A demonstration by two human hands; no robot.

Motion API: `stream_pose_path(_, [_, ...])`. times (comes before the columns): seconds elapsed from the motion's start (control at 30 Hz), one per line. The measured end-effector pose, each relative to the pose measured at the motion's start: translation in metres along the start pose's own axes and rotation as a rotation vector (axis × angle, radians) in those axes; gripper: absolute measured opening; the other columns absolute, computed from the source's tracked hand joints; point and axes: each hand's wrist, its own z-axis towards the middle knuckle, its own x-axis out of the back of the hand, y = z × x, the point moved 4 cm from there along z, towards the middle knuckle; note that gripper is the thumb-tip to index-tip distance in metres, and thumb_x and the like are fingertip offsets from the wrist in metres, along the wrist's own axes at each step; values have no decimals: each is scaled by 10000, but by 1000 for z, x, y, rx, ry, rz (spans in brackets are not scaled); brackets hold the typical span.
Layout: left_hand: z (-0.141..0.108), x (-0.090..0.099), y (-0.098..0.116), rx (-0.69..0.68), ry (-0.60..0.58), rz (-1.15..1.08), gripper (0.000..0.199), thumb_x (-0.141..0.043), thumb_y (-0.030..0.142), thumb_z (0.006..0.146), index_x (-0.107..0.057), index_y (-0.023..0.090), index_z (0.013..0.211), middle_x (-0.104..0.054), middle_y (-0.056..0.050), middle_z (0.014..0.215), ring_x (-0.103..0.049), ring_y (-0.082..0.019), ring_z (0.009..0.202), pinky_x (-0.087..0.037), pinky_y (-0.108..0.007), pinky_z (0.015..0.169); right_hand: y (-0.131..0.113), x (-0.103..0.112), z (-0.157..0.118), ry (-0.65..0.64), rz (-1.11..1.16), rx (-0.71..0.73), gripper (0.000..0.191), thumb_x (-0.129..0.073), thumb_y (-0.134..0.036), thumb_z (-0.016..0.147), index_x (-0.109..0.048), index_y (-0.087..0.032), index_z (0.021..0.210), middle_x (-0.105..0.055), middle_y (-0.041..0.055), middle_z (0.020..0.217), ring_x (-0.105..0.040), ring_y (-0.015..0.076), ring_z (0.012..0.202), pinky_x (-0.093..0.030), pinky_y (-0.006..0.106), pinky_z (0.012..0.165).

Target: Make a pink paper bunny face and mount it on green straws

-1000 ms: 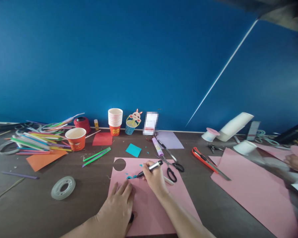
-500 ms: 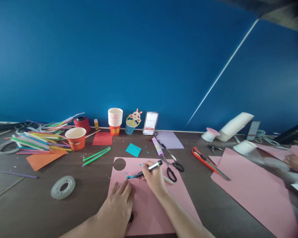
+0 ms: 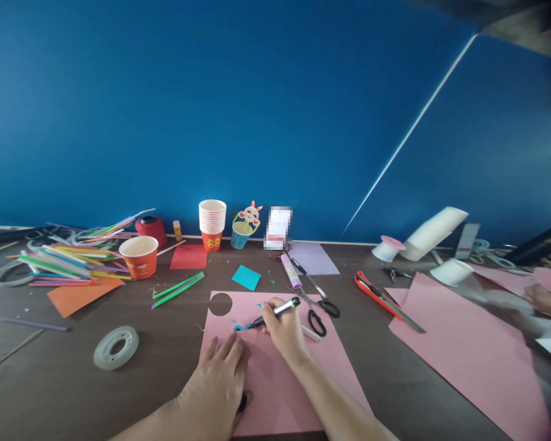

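My right hand (image 3: 285, 334) grips a black and silver marker (image 3: 275, 311), its tip down at small blue paper pieces (image 3: 243, 327) on a pink sheet of paper (image 3: 298, 386). My left hand (image 3: 220, 373) lies flat on the same sheet with its fingers stretched out, the fingertips just below the blue pieces. A small black object (image 3: 243, 402) shows beside my left palm, partly hidden. The sheet has a round hole (image 3: 221, 304) near its upper left corner. Scissors with black handles (image 3: 319, 320) lie at the sheet's upper right, close to a white stick (image 3: 310, 334).
At left are a tape roll (image 3: 116, 348), straws (image 3: 64, 263) and a paper cup (image 3: 139, 257). Stacked cups (image 3: 212, 223) stand behind. A glue stick (image 3: 291, 271), an orange utility knife (image 3: 381, 297) and more pink paper (image 3: 463, 355) lie right, where another person's hand (image 3: 548, 300) shows.
Both my hands and the marker stay in nearly the same place. The view has shifted very slightly, and the other person's hand at far right has moved a little.
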Motion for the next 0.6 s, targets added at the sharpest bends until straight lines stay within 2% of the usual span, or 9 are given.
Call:
stream_pose_path(0.2, [0,2,1,-11,-7,2,462,-420,261,795,-478,113,1228,-462,-157,1276,-315,-299,1237,-244,-487,1004,-3,0,0,-13,13,11,274,-462,-356,809,-455,-194,588,-480,-39,406,-517,123,369,-366,187,372])
stream_pose_path(0.6, [1,2,1,-13,-16,12,465,-407,330,824,-476,118,1231,-463,-162,1277,-319,-304,1236,-248,-485,1002,-4,1,1,-2,13,6,268,-458,-336,805,-440,-195,578,-476,-38,409,-521,125,366,-359,186,366])
